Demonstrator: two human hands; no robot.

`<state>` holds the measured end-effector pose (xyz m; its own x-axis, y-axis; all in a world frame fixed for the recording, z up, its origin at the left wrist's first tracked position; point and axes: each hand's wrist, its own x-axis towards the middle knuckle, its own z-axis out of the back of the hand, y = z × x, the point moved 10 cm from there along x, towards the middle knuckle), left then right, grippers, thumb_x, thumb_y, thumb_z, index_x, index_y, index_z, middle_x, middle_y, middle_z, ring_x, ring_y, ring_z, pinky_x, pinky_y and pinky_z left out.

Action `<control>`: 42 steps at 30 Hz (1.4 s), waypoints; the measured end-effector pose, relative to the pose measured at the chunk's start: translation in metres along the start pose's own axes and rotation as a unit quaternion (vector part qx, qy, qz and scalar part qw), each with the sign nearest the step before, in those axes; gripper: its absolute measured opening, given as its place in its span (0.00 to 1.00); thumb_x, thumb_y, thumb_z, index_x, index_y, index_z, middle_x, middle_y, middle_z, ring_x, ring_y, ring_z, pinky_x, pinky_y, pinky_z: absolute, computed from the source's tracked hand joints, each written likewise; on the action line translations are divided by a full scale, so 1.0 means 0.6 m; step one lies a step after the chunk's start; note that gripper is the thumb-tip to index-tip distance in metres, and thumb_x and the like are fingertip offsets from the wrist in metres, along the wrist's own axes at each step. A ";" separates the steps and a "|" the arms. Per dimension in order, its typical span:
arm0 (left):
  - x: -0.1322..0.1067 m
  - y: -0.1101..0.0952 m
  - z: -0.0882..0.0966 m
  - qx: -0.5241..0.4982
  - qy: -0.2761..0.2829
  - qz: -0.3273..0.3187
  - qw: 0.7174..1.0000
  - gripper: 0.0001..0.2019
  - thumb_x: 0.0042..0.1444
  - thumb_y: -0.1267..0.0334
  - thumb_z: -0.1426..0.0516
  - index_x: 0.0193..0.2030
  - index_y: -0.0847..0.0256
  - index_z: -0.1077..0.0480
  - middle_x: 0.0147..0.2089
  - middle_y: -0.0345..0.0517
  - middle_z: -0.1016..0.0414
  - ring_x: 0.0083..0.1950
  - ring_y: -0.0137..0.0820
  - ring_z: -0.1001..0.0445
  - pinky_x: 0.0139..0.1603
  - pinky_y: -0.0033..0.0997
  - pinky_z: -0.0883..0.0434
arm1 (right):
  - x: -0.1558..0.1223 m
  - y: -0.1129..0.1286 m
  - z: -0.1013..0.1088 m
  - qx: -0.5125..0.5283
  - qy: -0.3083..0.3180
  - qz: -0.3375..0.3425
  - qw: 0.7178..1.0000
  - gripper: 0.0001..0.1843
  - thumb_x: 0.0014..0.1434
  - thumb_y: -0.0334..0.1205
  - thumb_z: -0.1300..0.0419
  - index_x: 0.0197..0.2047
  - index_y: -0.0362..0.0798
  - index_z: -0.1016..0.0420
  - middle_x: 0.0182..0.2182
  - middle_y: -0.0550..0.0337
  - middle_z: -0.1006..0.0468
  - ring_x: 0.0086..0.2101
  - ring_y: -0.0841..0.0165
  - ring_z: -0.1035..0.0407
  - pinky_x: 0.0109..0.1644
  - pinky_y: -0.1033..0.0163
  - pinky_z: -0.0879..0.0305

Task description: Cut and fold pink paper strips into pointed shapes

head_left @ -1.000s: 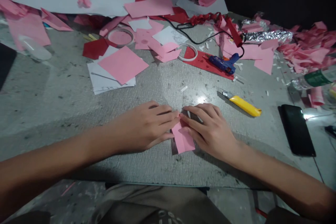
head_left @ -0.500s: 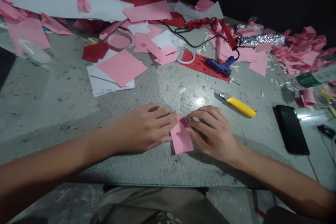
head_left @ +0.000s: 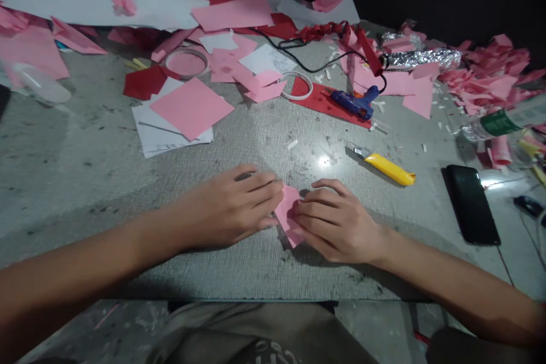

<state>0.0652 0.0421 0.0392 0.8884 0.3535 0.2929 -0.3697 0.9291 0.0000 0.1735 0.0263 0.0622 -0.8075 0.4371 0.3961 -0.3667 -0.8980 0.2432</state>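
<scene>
A small piece of pink paper (head_left: pixel 288 210) lies low over the table between my two hands. My left hand (head_left: pixel 245 205) grips its left edge, fingers pressed together at the upper left. From the other side my right hand (head_left: pixel 335 219) has its fingertips closed on the paper's right part, covering that edge. The lower end narrows to a corner pointing toward me, and a fold seems to run under the right fingers. Beyond the hands a yellow box cutter (head_left: pixel 390 169) rests with its blade toward the left.
A blue glue gun (head_left: pixel 354 103) lies on red paper. Pink square paper (head_left: pixel 191 108) tops white sheets at left. Tape rolls (head_left: pixel 186 62), crumpled pink scraps (head_left: pixel 490 77), a plastic bottle (head_left: pixel 499 125) and a black phone (head_left: pixel 472 205) surround the work spot.
The right hand has moved slightly left and down over the paper. The paper's lower right corner has been turned in, so its lower end now looks pointed. The view has shifted a little.
</scene>
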 end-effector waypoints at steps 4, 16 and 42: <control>0.000 -0.001 0.005 0.003 -0.002 -0.013 1.000 0.16 0.76 0.59 0.46 0.61 0.68 0.26 0.57 0.53 0.19 0.58 0.44 0.24 0.62 0.48 0.31 | 0.000 -0.017 0.003 -0.041 -0.013 -0.039 0.998 0.07 0.73 0.36 0.37 0.40 0.50 0.19 0.40 0.63 0.12 0.43 0.64 0.23 0.64 0.48 0.36; 0.004 -0.018 0.009 -0.010 0.013 -0.047 0.999 0.15 0.74 0.61 0.45 0.58 0.67 0.24 0.48 0.55 0.19 0.50 0.44 0.23 0.52 0.45 0.28 | 0.016 -0.066 -0.027 -0.129 0.037 -0.139 0.981 0.17 0.79 0.41 0.48 0.49 0.47 0.17 0.54 0.60 0.16 0.55 0.62 0.30 0.64 0.53 0.43; -0.011 0.048 -0.141 0.120 -0.156 -0.077 0.977 0.10 0.64 0.56 0.33 0.35 0.56 0.27 0.31 0.37 0.22 0.32 0.31 0.28 0.33 0.33 0.35 | 0.006 -0.073 -0.003 0.003 -0.210 -0.081 0.974 0.02 0.65 0.37 0.39 0.40 0.55 0.27 0.35 0.60 0.17 0.38 0.61 0.23 0.45 0.54 0.27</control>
<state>0.0717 0.0759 -0.0439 0.8256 0.1268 0.5498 -0.3251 0.9033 0.2799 0.1857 0.0670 0.0513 -0.4782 0.5566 0.6793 -0.4696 -0.8157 0.3377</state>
